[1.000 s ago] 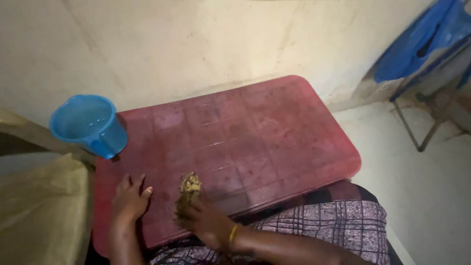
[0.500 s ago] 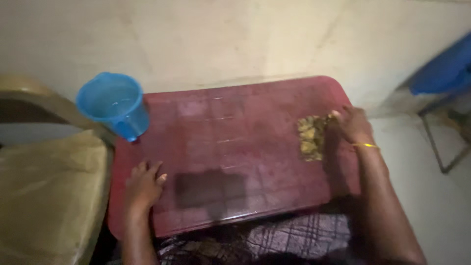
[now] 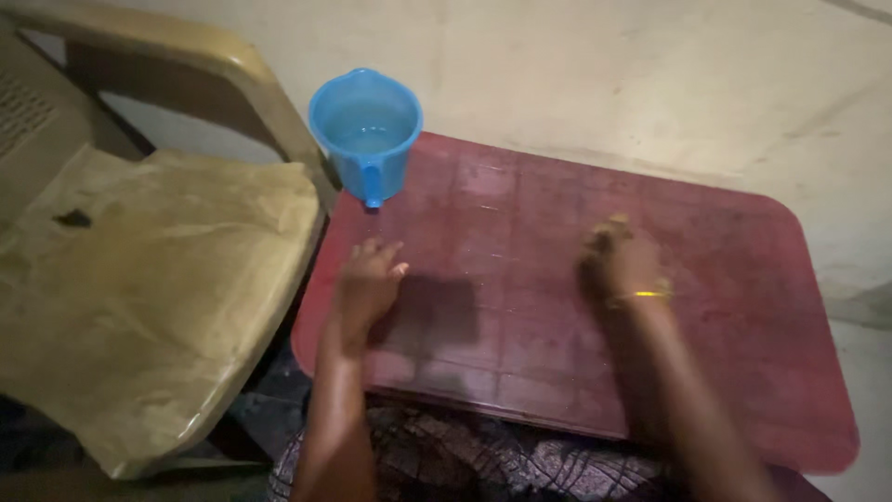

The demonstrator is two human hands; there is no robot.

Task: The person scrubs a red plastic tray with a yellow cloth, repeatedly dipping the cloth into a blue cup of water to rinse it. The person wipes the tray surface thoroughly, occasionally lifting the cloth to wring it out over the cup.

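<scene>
Figure. A seated person at a dark red plastic desk, seen from above. The right hand lay on the middle of the desk top, its fingers curled narrowly around a small tan scrubbing wad, of which only a scrap showed at the far edge of the hand; the hand was blurred, so the grip could not be made out finely. The left hand rested flat near the left edge of the desk, fingers loosely spread and holding nothing.

A darker, wet-looking patch lay on the desk just right of the left hand, which suggested that this part had been wiped; the right and far stretches of the top looked dull and streaked, so much of the surface seemed yet to be gone over.

A blue plastic jug holding water stood on the far left corner of the desk, handle towards the viewer, well apart from both hands. A beige plastic chair stood to the left, touching or nearly touching the desk. No package, label or sign was visible anywhere; jug, chair and pale wall were all plain.
</scene>
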